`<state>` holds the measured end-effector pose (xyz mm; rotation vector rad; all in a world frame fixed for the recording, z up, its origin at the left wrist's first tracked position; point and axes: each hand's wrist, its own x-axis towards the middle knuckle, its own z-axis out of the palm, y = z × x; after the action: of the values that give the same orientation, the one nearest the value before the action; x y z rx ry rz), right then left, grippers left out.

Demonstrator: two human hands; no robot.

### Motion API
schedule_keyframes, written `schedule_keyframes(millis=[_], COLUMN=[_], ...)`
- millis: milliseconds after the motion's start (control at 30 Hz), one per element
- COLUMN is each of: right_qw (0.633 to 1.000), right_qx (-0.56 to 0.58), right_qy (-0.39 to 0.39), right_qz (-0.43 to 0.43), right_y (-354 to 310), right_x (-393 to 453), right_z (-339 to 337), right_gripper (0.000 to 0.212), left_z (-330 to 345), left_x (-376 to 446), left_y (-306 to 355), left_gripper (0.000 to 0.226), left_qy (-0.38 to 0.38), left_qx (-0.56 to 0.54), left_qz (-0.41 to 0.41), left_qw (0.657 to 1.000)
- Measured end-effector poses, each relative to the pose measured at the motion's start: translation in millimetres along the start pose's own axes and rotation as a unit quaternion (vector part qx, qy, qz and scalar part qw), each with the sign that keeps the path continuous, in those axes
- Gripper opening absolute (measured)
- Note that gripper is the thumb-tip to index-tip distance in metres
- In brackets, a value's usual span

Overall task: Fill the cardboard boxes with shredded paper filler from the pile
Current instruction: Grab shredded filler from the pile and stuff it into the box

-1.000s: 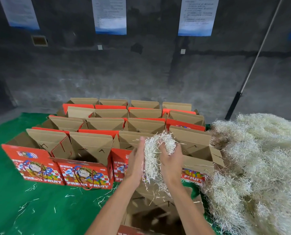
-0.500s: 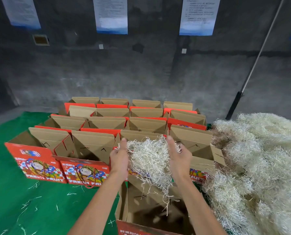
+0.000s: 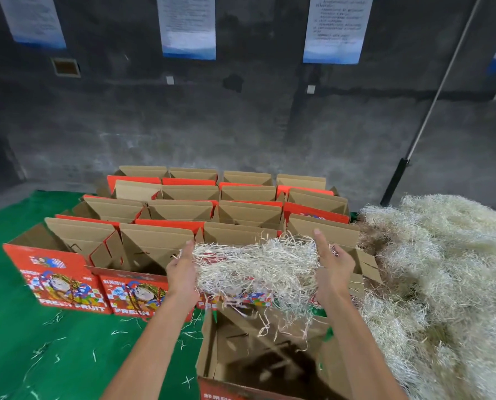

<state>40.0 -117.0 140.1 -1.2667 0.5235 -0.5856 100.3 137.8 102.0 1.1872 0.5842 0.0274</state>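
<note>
A clump of white shredded paper filler [image 3: 255,269] stretches between my left hand [image 3: 181,272] and my right hand [image 3: 332,267], each gripping one end. Strands trail down from it into an open cardboard box [image 3: 209,347] right below, at the near edge. Its inside is dark, with a few shreds on the bottom. The big pile of shredded paper [image 3: 448,269] lies at the right. Behind my hands stand rows of open red-and-brown fruit boxes [image 3: 154,246].
A green mat [image 3: 24,342] covers the floor, with loose shreds scattered on it. A grey concrete wall with hung paper sheets [image 3: 187,27] rises behind the boxes. A pole [image 3: 420,131] leans against the wall at the right.
My hands have moved apart, pulling the compact clump wide and flat above the near box. Some strands have dropped toward the box.
</note>
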Motion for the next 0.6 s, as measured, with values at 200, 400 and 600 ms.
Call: schedule_keyframes(millis=[200,400,600], right_qw=[0.999,0.996,0.988], right_qx=[-0.006,-0.013,-0.064], right_qy=[0.001,-0.087,-0.136], right_qz=[0.034,0.013,0.033], right_y=[-6.8,-26.7,-33.4], right_x=[-3.3,-16.4,-33.5], right_z=[0.0,18.2,26.0], right_gripper=[0.106,0.115,0.101], left_z=[7.9,29.3,43.6], left_x=[-15.2,-51.5,-70.9], left_y=[-10.6,-14.0,-22.4], left_gripper=[0.058,0.103,0.118], left_qy=[-0.066,-0.206,-0.216], left_qx=[0.037,0.138,0.168], left_qz=[0.081,0.188,0.207], left_qw=[0.994,0.950,0.939])
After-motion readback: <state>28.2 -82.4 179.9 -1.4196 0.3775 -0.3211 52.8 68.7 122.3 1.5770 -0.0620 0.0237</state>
